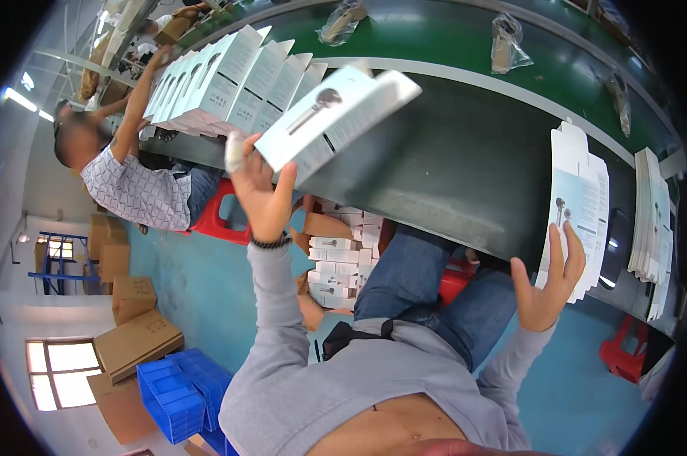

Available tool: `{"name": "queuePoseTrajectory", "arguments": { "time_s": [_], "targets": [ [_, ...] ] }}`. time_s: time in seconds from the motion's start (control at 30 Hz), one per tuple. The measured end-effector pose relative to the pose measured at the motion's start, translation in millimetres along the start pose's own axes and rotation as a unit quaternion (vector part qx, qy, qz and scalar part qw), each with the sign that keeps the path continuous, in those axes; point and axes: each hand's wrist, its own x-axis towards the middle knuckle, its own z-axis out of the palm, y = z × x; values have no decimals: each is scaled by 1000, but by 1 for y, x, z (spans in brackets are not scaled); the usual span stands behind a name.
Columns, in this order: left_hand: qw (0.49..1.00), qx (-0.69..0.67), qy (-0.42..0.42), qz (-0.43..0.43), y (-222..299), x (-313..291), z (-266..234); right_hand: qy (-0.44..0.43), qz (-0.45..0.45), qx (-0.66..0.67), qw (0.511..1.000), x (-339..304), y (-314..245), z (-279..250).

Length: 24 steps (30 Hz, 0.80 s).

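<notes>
Wht box, tilted over counter at L hand: pic of round-headed device w/ handle, dk bar, small print (blurred, illegible). L hand fingers part-spread at box's lower end; can't tell if gripping. R hand open, fingers spread over near flat cartons, similar pics; contact unclear. Far flat stack at R end. Row of upright boxes upper L, btwn L hand & co-worker. Counter dk, smooth; green surface beyond, w/ bagged items. Floor blue-green; blue crates lower L.
</notes>
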Motion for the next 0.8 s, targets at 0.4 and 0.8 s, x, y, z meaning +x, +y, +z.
{"name": "queuePoseTrajectory", "arguments": {
  "time_s": [0.4,0.8],
  "targets": [
    [855,474,196,78,-113,-2,2,-216,64,-52,973,-43,30,-34],
    [730,214,-581,290,80,-58,103,-83,293,524,796,-5,-35,-4]
  ]
}}
